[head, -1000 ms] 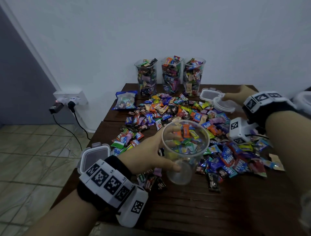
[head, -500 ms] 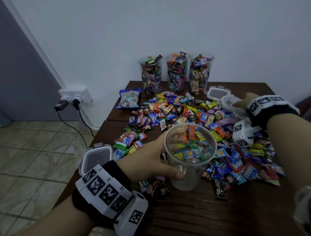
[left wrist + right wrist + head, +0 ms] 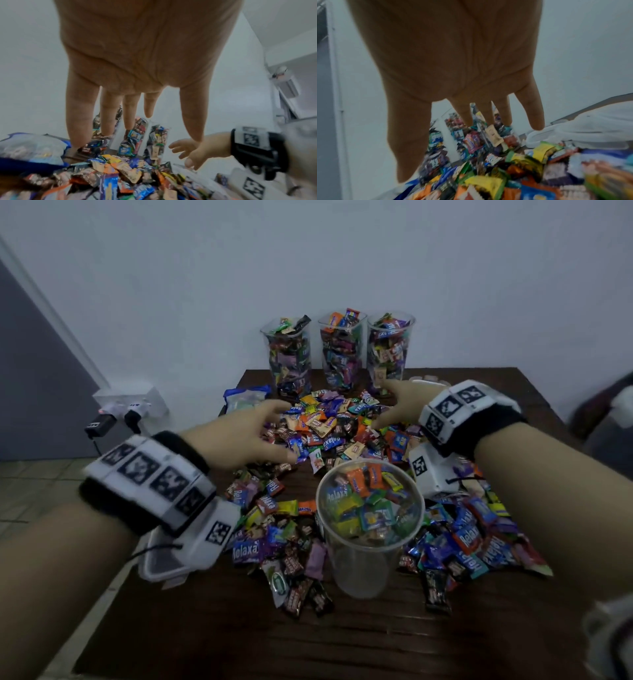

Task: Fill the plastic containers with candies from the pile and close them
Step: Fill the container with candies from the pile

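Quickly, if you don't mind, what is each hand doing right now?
Left hand: open, fingers spread over the candies, holding nothing.
Right hand: open, fingers spread over the candies, holding nothing.

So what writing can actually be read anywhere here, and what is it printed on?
"Relaxa": blue candy wrapper left of the near cup.
"Relaxa": blue wrapper right of the cup.
"Relaxa", upside down: brown wrapper.
Other wrappers: too blurred.
Wrist-band squares: black-and-white codes, not words.

Right hand [image 3: 447, 56] (fingers spread) hangs above candy pile [image 3: 496, 180].
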`<control>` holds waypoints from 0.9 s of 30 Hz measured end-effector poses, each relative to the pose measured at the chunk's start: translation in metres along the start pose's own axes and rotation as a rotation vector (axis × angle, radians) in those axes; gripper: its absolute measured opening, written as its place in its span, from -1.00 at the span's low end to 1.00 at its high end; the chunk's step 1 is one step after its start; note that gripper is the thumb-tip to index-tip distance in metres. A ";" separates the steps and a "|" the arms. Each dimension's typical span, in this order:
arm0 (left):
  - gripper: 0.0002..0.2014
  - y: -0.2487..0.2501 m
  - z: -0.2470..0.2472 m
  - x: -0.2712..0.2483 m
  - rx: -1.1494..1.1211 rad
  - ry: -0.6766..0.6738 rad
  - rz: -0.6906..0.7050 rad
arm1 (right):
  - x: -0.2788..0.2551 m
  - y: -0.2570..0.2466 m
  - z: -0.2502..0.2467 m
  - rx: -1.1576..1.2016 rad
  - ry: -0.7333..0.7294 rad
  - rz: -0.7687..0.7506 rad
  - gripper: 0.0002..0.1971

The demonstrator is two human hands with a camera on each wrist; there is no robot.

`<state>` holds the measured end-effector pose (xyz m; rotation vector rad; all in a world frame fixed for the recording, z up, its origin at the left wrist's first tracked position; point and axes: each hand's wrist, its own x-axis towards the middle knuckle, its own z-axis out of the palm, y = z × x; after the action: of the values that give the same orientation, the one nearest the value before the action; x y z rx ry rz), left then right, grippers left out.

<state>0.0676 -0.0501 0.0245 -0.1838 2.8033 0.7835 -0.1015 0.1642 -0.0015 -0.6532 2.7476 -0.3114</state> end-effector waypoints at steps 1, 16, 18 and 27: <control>-0.15 0.001 -0.001 0.014 0.039 -0.001 -0.012 | 0.003 -0.005 0.003 -0.012 -0.034 -0.012 -0.04; 0.15 0.008 0.040 0.126 0.287 -0.191 -0.108 | 0.030 -0.015 0.023 -0.112 -0.360 -0.016 0.04; 0.08 0.009 0.043 0.127 0.350 -0.212 -0.097 | 0.032 -0.017 0.024 -0.176 -0.377 -0.016 0.02; -0.38 0.016 0.045 0.127 0.537 -0.120 -0.042 | 0.028 -0.026 0.023 -0.255 -0.341 -0.070 -0.47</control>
<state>-0.0500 -0.0203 -0.0360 -0.0971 2.7638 0.0146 -0.1072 0.1257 -0.0224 -0.7855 2.4581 0.1303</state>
